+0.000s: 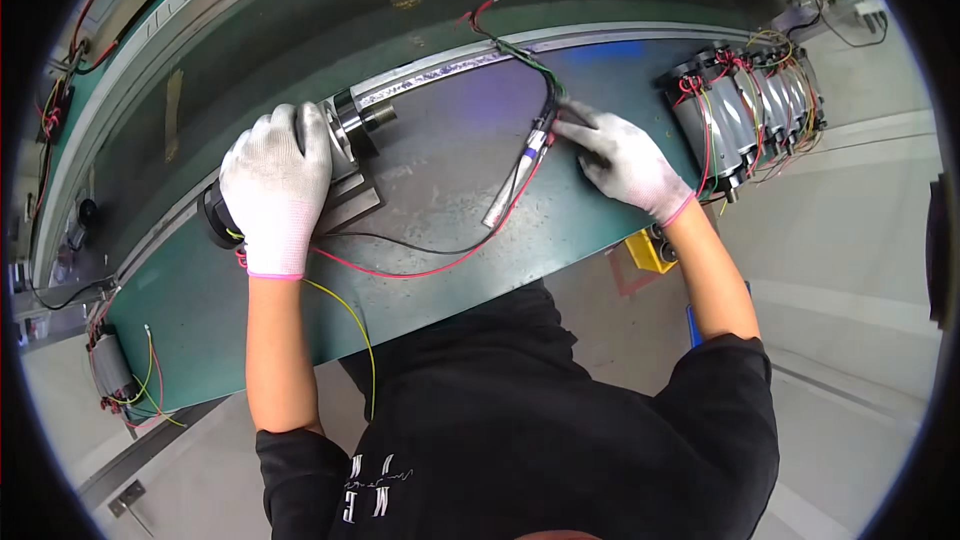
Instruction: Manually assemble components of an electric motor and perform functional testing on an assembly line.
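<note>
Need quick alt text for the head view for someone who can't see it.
A person in white gloves works at a green bench: the left hand rests on a small motor, the right hand touches its wire bundle. A row of motors stands at the right.

White knit gloves with pink cuffs on left hand [275, 185] and right hand [622, 155], dark green bench top [440, 190], red wire [420, 270], yellow wire [350, 315], black wire [390, 240], silver-grey motors [745, 110], black sleeves [720, 390], yellow bin [648, 252]
</note>
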Available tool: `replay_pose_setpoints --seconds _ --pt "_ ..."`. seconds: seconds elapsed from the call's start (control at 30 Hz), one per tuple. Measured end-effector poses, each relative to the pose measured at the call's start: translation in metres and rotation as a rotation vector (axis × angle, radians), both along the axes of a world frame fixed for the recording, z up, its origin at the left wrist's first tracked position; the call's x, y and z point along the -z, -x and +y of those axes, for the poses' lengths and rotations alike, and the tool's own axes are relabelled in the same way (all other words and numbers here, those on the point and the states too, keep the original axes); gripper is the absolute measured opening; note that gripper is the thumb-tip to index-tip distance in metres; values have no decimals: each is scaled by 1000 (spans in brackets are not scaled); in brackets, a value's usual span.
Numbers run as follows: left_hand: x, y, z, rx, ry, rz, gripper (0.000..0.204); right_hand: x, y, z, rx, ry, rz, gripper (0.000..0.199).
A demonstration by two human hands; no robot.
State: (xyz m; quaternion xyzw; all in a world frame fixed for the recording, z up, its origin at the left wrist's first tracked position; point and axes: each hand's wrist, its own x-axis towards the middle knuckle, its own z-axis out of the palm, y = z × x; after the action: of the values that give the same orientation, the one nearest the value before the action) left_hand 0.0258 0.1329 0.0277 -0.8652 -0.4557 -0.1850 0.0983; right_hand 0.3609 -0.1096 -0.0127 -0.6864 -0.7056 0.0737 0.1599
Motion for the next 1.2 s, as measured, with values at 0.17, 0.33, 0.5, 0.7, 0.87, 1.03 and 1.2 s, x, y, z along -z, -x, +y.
replay_pose_setpoints --seconds 0.17,0.33,0.5,0.7,0.87,1.03,1.2 --pt "0 2 -16 196 47 -222 31 32 -2 13 -9 -137 -121 60" --pt "12 8 -95 643 388 -543 26 47 -32 37 -35 -101 -202 55" --pt "63 -4 -160 528 604 -379 36 11 -37 51 -206 -109 -203 51" --pt "65 38 -167 709 1061 74 52 -38 -65 40 -323 -106 -160 54" --pt "-2 30 -113 942 775 -88 60 -36 -8 87 -145 -336 -126 48" --pt "-30 -19 -6 424 213 32 71 -24 111 124 -402 -157 -64 31" --pt "-33 -34 -1 245 464 311 73 -21 98 101 -223 -299 82 30"
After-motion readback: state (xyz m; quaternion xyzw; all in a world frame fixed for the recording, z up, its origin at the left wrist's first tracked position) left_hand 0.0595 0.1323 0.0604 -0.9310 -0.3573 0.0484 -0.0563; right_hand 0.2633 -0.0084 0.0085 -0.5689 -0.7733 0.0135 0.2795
